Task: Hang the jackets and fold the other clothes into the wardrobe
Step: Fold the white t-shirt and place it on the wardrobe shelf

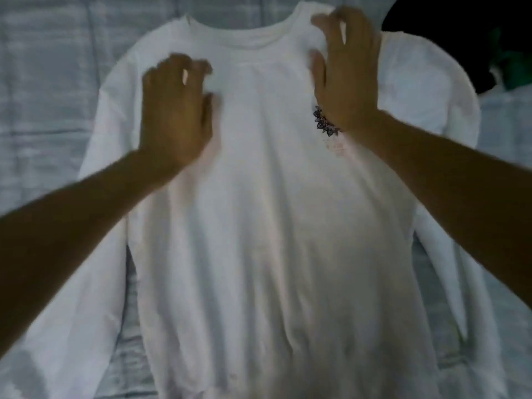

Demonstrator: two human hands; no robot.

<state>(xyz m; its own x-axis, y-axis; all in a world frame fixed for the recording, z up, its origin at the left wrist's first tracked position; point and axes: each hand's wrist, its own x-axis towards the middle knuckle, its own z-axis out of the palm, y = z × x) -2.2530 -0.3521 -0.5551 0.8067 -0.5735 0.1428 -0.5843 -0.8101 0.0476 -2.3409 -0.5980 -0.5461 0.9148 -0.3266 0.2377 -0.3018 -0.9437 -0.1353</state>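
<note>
1. A white shirt [259,226] with long sleeves is laid flat, front up, on a pale grey bedsheet [43,82], with its round collar [250,36] at the far end.
2. The sleeves are spread down along both sides of the body, and the sheet is seen in narrow gaps between them.
3. The left hand [175,110] is placed on the chest below the collar. Its fingers are bent, and a small bunch of cloth is pinched between them and the thumb, though the hand is blurred.
4. The right hand [348,70] is set on the shoulder beside the collar, and the cloth there is gripped by its curled fingers and thumb.
5. A small dark printed emblem [324,122] is partly covered by the right wrist.
6. A dark garment [460,38] and something green [515,73] are seen at the far right corner, just beyond the shoulder.
</note>
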